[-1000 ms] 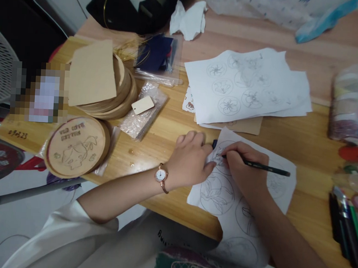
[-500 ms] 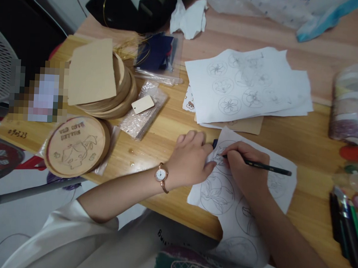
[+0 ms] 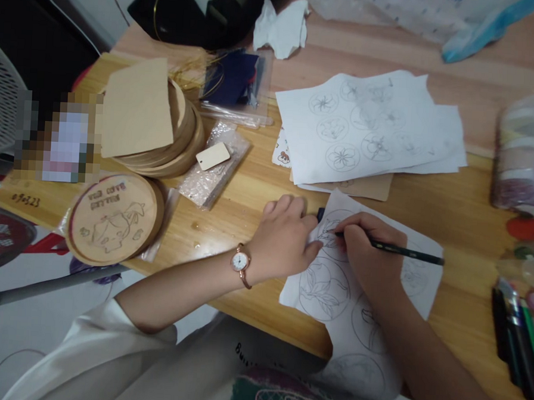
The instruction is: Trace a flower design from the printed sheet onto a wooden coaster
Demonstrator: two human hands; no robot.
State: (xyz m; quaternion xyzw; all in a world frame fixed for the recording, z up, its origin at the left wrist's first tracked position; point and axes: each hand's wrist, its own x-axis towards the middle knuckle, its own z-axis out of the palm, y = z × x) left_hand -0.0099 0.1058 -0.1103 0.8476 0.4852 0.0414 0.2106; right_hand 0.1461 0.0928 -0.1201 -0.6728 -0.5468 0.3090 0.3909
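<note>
A dark pencil [image 3: 410,253] slants through the fingers of my right hand [image 3: 374,247], its tip on a leafy drawing inside a circle near the paper's top left corner. The white paper sheet [image 3: 318,319] bears several circled pencil sketches, and its lower part hangs over the table's front edge. My left hand [image 3: 287,234] lies palm down on the table, fingers loosely apart, its thumb side against the sheet's left edge. A small dark blue object [image 3: 320,214], too hidden to name, shows beside its fingertips.
Behind the sheet lies a stack of sketched papers [image 3: 355,130]. Round wooden pieces [image 3: 194,139] and a carved wooden disc [image 3: 114,219] stand left, near a bubble-wrapped packet [image 3: 202,187]. Pens [image 3: 517,332] and paint jars [image 3: 524,154] sit right.
My right hand has shifted slightly to the right with the pencil, whose tip has moved a little right across the drawing. The left hand and the sheet have stayed in place.
</note>
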